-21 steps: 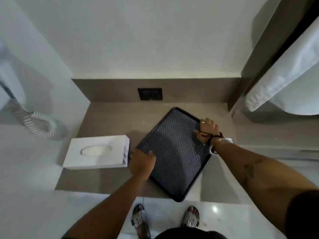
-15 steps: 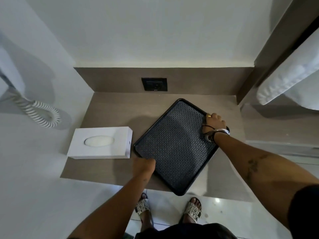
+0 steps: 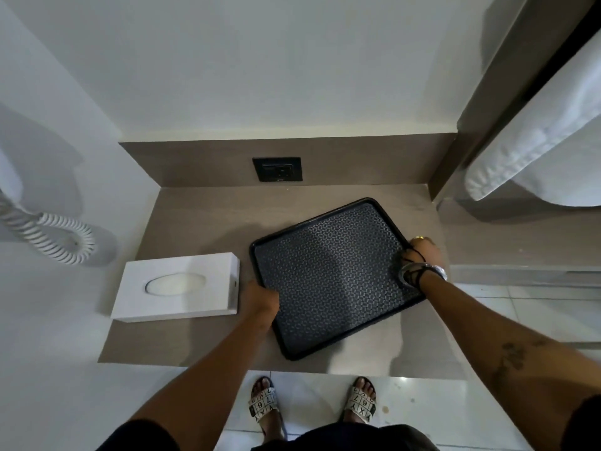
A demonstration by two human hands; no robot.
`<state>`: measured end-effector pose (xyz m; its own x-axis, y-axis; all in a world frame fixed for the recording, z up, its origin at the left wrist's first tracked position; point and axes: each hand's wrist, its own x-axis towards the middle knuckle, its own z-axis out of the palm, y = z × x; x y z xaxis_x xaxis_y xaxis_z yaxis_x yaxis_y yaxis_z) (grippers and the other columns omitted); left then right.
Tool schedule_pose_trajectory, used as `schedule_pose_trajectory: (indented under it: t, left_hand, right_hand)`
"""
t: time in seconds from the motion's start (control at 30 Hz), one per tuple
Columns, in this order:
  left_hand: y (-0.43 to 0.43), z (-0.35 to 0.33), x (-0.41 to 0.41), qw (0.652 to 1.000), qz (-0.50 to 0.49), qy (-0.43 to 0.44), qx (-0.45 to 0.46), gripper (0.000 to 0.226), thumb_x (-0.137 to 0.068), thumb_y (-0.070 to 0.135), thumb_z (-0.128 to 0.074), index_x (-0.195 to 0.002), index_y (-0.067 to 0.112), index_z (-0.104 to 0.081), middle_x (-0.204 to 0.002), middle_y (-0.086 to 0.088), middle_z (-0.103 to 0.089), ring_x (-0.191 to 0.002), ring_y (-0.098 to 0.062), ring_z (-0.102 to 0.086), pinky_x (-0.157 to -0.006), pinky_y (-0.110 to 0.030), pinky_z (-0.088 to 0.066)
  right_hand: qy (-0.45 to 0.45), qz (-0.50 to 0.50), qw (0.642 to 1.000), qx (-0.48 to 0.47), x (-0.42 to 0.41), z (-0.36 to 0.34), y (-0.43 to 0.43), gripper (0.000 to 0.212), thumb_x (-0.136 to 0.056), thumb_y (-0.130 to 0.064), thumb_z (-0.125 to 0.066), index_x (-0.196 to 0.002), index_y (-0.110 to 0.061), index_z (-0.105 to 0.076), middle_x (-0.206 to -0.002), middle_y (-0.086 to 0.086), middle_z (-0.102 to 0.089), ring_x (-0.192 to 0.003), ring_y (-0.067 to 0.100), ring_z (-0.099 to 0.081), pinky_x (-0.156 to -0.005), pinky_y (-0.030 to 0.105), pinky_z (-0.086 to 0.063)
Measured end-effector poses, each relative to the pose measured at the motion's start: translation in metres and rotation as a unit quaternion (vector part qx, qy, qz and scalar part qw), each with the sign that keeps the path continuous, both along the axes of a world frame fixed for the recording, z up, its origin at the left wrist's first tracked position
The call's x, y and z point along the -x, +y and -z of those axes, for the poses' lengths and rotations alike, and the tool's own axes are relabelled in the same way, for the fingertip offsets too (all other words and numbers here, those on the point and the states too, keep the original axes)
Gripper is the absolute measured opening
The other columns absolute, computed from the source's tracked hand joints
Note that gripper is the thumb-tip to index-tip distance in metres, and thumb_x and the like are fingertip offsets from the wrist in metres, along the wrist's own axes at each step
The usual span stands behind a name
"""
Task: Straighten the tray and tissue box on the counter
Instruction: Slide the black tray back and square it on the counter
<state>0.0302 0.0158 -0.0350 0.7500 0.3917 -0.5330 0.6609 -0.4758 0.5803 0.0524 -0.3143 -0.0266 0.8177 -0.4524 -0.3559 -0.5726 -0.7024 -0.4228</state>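
A black patterned tray [image 3: 331, 275] lies flat on the brown counter [image 3: 201, 219], still turned somewhat off the counter's edges. My left hand [image 3: 261, 297] grips the tray's left rim near its front. My right hand [image 3: 422, 255] grips the right rim, with bracelets at the wrist. A white tissue box [image 3: 177, 286] with an oval slot sits just left of the tray, slightly skewed, a narrow gap between them.
A dark wall socket [image 3: 277, 169] is set in the backsplash behind the tray. A white coiled cord [image 3: 55, 237] hangs on the left wall. White towels [image 3: 540, 138] hang at the upper right. My sandalled feet [image 3: 312, 405] stand on the tiled floor below the counter edge.
The tray has been rotated clockwise, from a steep diagonal towards square with the counter, and its front corner now lies inside the counter edge. Both hands stayed on its rims.
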Motion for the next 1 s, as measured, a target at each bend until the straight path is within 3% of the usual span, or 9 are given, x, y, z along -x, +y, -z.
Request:
schedule_pose_trajectory:
  t: [0.03,0.1,0.27,0.43,0.6,0.77,0.8,0.9,1.0]
  left_hand:
    - [0.003,-0.003,-0.010,1.000,0.022,-0.007,-0.016,0.008,-0.089,0.005,-0.056,-0.084,-0.001,-0.060,-0.086,-0.012,-0.061,-0.075,-0.027,-0.062,-0.059,-0.029,-0.044]
    - [0.007,-0.006,-0.029,0.996,0.065,-0.028,-0.050,0.017,-0.090,0.004,-0.054,-0.098,-0.007,-0.064,-0.097,-0.022,-0.068,-0.090,-0.039,-0.065,-0.067,-0.036,-0.047]
    - [0.011,-0.008,-0.050,0.986,0.136,-0.056,-0.081,0.017,-0.089,0.001,-0.054,-0.096,-0.008,-0.067,-0.103,-0.027,-0.070,-0.093,-0.041,-0.066,-0.072,-0.038,-0.051]
    - [0.014,-0.001,-0.055,0.981,0.162,-0.059,-0.091,0.011,-0.087,0.001,-0.056,-0.084,-0.005,-0.064,-0.096,-0.027,-0.070,-0.089,-0.042,-0.067,-0.068,-0.039,-0.051]
    - [0.013,-0.001,-0.062,0.979,0.166,-0.065,-0.094,0.018,-0.086,0.002,-0.057,-0.095,-0.011,-0.065,-0.100,-0.029,-0.069,-0.090,-0.044,-0.066,-0.073,-0.046,-0.056]
    - [0.006,-0.007,-0.051,0.977,0.164,-0.067,-0.116,0.015,-0.082,0.012,-0.065,-0.078,-0.002,-0.060,-0.084,-0.019,-0.066,-0.067,-0.028,-0.061,-0.054,-0.034,-0.049]
    - [0.003,-0.010,-0.045,0.975,0.160,-0.071,-0.133,0.018,-0.083,0.017,-0.066,-0.080,0.000,-0.059,-0.087,-0.017,-0.064,-0.071,-0.028,-0.061,-0.056,-0.035,-0.049]
    - [-0.004,-0.008,-0.024,0.952,0.205,-0.119,-0.194,0.047,-0.088,0.036,-0.060,-0.118,0.001,-0.053,-0.124,-0.022,-0.055,-0.112,-0.039,-0.056,-0.091,-0.047,-0.051]
    - [-0.004,0.005,0.013,0.889,0.364,-0.192,-0.202,0.072,-0.095,0.050,-0.045,-0.148,0.004,-0.030,-0.158,-0.021,-0.027,-0.146,-0.037,-0.025,-0.119,-0.050,-0.022]
  right_hand:
    - [-0.008,0.017,1.000,-0.014,0.010,-0.001,0.001,0.018,-0.082,-0.007,-0.059,-0.091,0.006,-0.068,-0.101,0.027,-0.064,-0.089,0.037,-0.059,-0.073,0.033,-0.043]
    - [-0.022,0.043,0.998,-0.032,0.030,0.001,0.006,0.015,-0.082,-0.006,-0.060,-0.086,0.007,-0.067,-0.092,0.027,-0.066,-0.080,0.035,-0.058,-0.068,0.031,-0.041]
    - [-0.046,0.102,0.992,-0.056,0.060,0.013,0.027,0.011,-0.083,-0.004,-0.060,-0.079,0.004,-0.067,-0.072,0.018,-0.061,-0.070,0.033,-0.058,-0.064,0.028,-0.039]
    - [-0.048,0.126,0.989,-0.061,0.063,0.024,0.032,0.011,-0.081,-0.001,-0.059,-0.074,0.005,-0.065,-0.076,0.025,-0.065,-0.075,0.038,-0.061,-0.066,0.036,-0.046]
    - [-0.043,0.132,0.988,-0.060,0.066,0.031,0.032,0.013,-0.082,-0.003,-0.056,-0.078,0.002,-0.067,-0.079,0.023,-0.068,-0.076,0.037,-0.063,-0.065,0.035,-0.048]
    - [-0.050,0.122,0.991,-0.031,0.076,0.033,0.037,0.029,-0.094,-0.023,-0.056,-0.112,-0.002,-0.064,-0.116,0.022,-0.059,-0.103,0.038,-0.056,-0.088,0.037,-0.046]
    - [-0.049,0.106,0.993,-0.012,0.080,0.031,0.042,0.035,-0.095,-0.027,-0.055,-0.119,-0.003,-0.061,-0.119,0.022,-0.056,-0.107,0.039,-0.053,-0.090,0.039,-0.045]
    - [-0.081,0.045,0.993,0.074,0.097,0.026,0.061,0.048,-0.093,-0.033,-0.059,-0.131,-0.003,-0.053,-0.125,0.024,-0.053,-0.110,0.041,-0.050,-0.089,0.046,-0.044]
    - [-0.105,-0.064,0.984,0.127,0.119,0.028,0.090,0.063,-0.093,-0.046,-0.053,-0.143,-0.009,-0.043,-0.148,0.022,-0.038,-0.130,0.038,-0.041,-0.104,0.053,-0.036]
